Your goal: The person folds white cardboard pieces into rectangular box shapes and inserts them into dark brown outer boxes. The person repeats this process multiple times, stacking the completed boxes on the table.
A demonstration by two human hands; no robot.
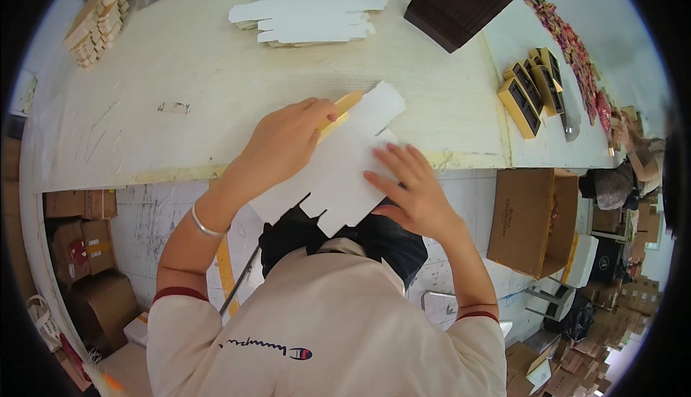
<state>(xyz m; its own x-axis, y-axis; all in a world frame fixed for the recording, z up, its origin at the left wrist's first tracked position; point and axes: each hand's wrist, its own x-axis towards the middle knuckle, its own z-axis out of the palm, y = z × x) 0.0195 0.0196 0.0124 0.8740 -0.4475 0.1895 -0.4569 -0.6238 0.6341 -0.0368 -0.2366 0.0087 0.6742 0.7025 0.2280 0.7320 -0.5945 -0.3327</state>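
A flat carton blank [345,163], white on the upper face, lies slanted over the table's near edge and partly above my lap. Along its upper left side a narrow gold strip [340,116] is turned up. The curled fingers of my left hand [288,136] grip that gold strip. My right hand [412,192] rests on the right side of the blank with its fingers spread and holds nothing. The undersides of the blank and the left fingertips are hidden.
Beyond lie stacked white blanks [313,7], a dark brown box [461,5] and gold boxes with black inserts [524,95]. Small pale pieces [99,23] are piled far left. An open cardboard carton [522,217] stands right, below the table; another person [640,159] works farther right.
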